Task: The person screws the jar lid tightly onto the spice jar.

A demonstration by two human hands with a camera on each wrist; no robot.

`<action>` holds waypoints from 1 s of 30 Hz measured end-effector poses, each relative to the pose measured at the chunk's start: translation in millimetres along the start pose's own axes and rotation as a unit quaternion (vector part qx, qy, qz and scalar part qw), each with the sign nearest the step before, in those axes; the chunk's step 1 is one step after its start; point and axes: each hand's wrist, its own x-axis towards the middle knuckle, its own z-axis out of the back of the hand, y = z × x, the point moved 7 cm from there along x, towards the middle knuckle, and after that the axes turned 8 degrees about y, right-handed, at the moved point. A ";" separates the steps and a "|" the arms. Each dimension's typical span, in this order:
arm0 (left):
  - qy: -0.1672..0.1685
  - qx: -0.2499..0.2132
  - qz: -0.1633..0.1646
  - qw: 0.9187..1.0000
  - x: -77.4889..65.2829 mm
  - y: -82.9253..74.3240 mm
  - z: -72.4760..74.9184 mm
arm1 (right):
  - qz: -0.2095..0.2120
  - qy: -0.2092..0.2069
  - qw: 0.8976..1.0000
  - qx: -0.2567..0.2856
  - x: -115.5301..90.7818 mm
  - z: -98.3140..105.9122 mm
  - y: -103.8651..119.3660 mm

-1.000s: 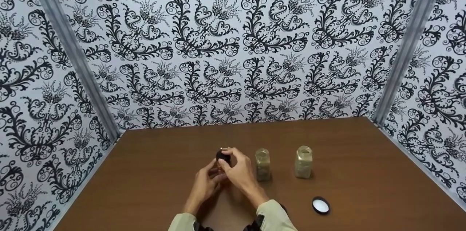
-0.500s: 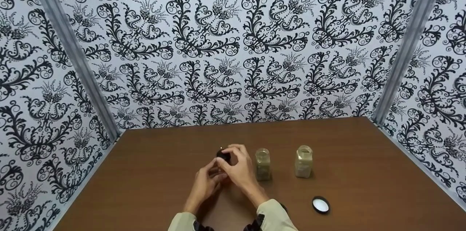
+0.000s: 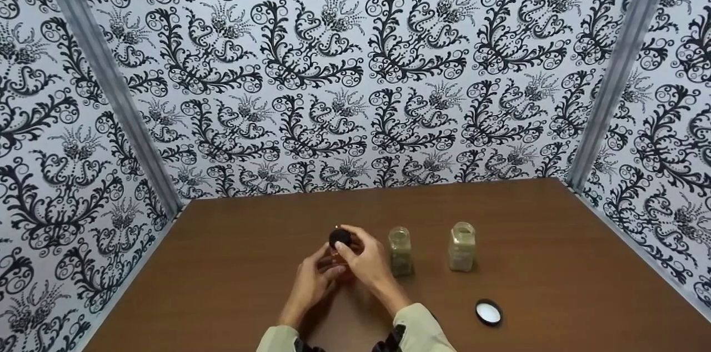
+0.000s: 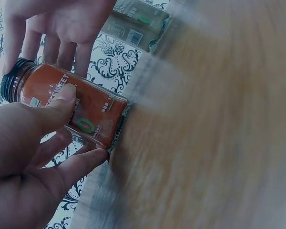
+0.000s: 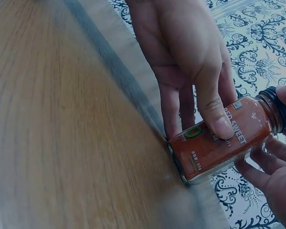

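Observation:
A glass jar of orange-red powder (image 4: pixel 96 102), with printed lettering and a green mark, stands upright on or close over the table. My left hand (image 3: pixel 313 281) grips its body, thumb across the label in both wrist views. With thumb and fingers, my right hand (image 3: pixel 371 266) pinches the black ridged lid (image 3: pixel 340 237) on the jar's neck. Most of the jar is hidden behind my hands in the head view. Just right of my right hand is a lidless glass jar of greenish-brown contents (image 3: pixel 401 255).
Farther right stands another lidless glass jar (image 3: pixel 462 251) with pale greenish contents. Nearer me on the right, a black lid (image 3: pixel 489 312) lies with its white inside up. Patterned walls (image 3: pixel 344 119) enclose the brown table (image 3: pixel 239 252) at the back and sides.
My right hand's fingers have shifted round the lid, and more of its black top shows now. The left hand stays on the jar; the other jars have not moved.

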 end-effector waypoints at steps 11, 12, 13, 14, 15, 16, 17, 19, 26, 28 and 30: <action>0.003 0.000 0.006 1.000 -0.1 0.8 0.1 | -0.021 0.010 0.997 0.067 -0.9 -0.9 -3.0; 0.005 -0.001 0.009 1.000 0.0 1.3 0.0 | -0.021 0.014 0.998 0.066 -1.1 -0.6 -2.9; 0.008 -0.001 0.011 1.000 0.2 1.7 -0.1 | -0.017 0.017 0.998 0.062 -1.4 -0.1 -2.1; 0.010 -0.002 0.015 1.000 0.3 2.0 -0.1 | -0.014 0.020 0.998 0.056 -1.4 0.1 -1.4; 0.012 -0.001 0.019 1.000 0.4 2.4 -0.2 | -0.010 0.022 0.998 0.051 -1.5 0.4 -0.9; 0.014 -0.002 0.023 1.000 0.5 2.8 -0.3 | -0.007 0.023 0.999 0.046 -1.6 0.7 -0.5; 0.015 0.000 0.026 1.000 0.6 3.2 -0.4 | -0.005 0.023 0.999 0.045 -1.8 0.7 -0.4; 0.012 -0.004 0.028 1.000 0.8 2.8 0.0 | 0.000 0.019 0.999 0.041 -1.7 0.7 -0.3; 0.001 0.010 0.024 1.000 1.0 1.8 1.3 | -0.019 0.011 0.998 0.060 0.2 -0.6 -5.4; 0.001 0.010 0.026 1.000 1.2 2.8 1.0 | -0.024 0.013 0.998 0.054 0.1 -0.3 -6.5; 0.004 0.007 0.026 1.000 1.8 4.2 0.3 | -0.026 0.016 0.998 0.046 -0.5 0.2 -6.9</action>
